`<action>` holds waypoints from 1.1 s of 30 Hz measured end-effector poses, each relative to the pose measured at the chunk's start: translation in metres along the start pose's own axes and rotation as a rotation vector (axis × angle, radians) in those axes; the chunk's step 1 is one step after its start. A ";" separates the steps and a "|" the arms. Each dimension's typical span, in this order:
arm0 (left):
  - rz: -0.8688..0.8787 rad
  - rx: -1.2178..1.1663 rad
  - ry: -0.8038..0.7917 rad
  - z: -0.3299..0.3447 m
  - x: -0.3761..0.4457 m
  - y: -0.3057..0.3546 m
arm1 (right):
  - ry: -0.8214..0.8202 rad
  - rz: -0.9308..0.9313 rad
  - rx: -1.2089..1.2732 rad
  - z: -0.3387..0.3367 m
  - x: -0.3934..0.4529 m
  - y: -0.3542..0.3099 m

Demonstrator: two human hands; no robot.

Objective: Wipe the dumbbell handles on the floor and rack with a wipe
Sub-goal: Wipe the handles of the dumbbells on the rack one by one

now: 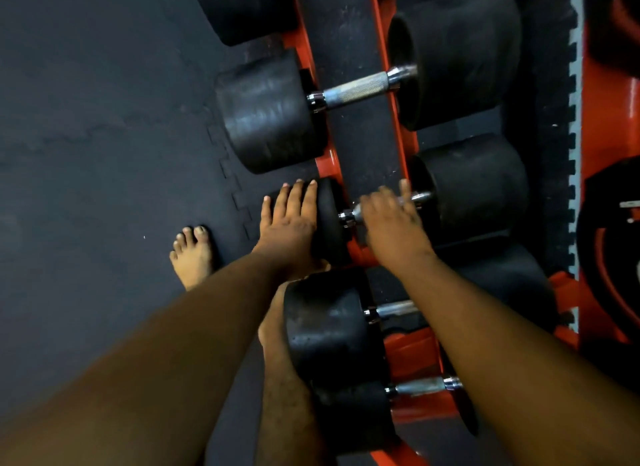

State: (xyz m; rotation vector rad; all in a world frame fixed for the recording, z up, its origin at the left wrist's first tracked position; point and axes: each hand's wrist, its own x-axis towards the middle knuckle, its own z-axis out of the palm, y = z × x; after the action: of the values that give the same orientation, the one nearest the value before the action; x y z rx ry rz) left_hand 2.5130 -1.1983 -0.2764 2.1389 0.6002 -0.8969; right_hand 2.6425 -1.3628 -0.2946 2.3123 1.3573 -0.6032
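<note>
Covering most of the steel handle (417, 198) of one dumbbell (474, 185), the right hand (391, 223) is blurred, and whether it holds a wipe cannot be told; no cloth shows past it. Its fingers (403, 188) lie across the bar, but how tightly they curl is unclear. That dumbbell sits on the orange rack (394, 119), about midway along its front rail, with black rubber ends, the near one (329, 219) partly under the left hand (289, 223). The left hand rests flat on that near end, fingers straight and close together, pointing away from the person. Both forearms reach in from the bottom edge, and the right one hides parts of two nearer dumbbells' handles (394, 308). Beyond, a larger dumbbell (270, 112) shows its knurled bar (360, 87) in full, lying across the rack's dark middle strip. Another weight at the far end is cut off by the top edge. A bare foot (192, 254) stands on the dark foam floor (104, 136), left of the rack; the other leg is largely hidden behind a dumbbell end.
</note>
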 end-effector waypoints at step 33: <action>0.007 -0.016 -0.079 -0.008 0.002 -0.003 | 0.444 1.583 2.374 -0.032 0.036 -0.007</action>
State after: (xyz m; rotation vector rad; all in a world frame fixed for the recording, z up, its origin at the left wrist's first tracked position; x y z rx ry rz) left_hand 2.5155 -1.1902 -0.2754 2.0803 0.5585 -0.9648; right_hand 2.6578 -1.3168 -0.2881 -1.2954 1.2334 0.4401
